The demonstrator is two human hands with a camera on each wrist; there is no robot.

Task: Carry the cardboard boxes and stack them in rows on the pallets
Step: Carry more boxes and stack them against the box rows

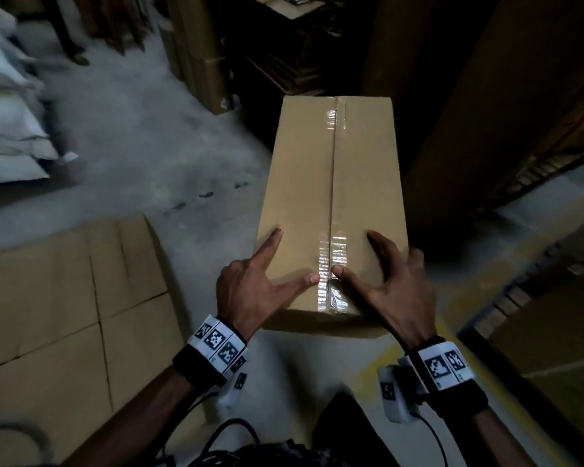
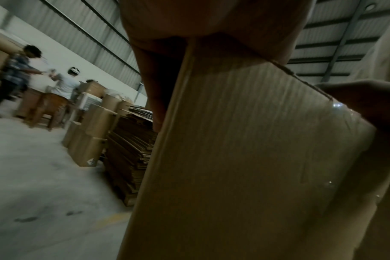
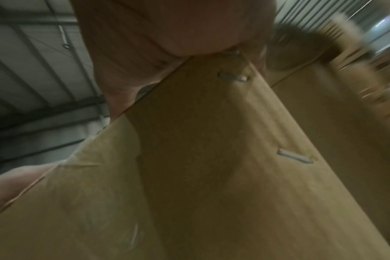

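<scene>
Both of my hands are on the near end of one long cardboard box (image 1: 332, 210). Left hand (image 1: 250, 291): thumb and forefinger laid flat on the top face, the other fingers wrapped down over the left edge, as the left wrist view shows a finger running down the side wall. Right hand (image 1: 393, 284): thumb on top beside the tape seam (image 1: 332, 264), fingers spread over the top and the right edge. So each hand clamps a near corner of the box; neither is free.

The box is off the floor, held out lengthwise ahead of me, its far end pointing toward the dark stacks. Sealed, taped along the centre; the right wrist view shows staples (image 3: 295, 156) in one side wall.

Judgement: carry step in hand, box not yet placed. No pallet that I can identify in these views.

Around: flattened cardboard sheets (image 1: 58, 298) on the concrete floor (image 1: 142, 156) at my left; white sacks (image 1: 11, 123) at the far left; tall cartons (image 1: 506, 106) close on the right; a yellow floor line (image 1: 385, 352) under the box. Other people (image 2: 65, 84) work well apart.

Next move, as I judge it: find the pallet row and set the far end down first, square against the neighbouring box. Grip sits at one end only, so the far end may dip.
</scene>
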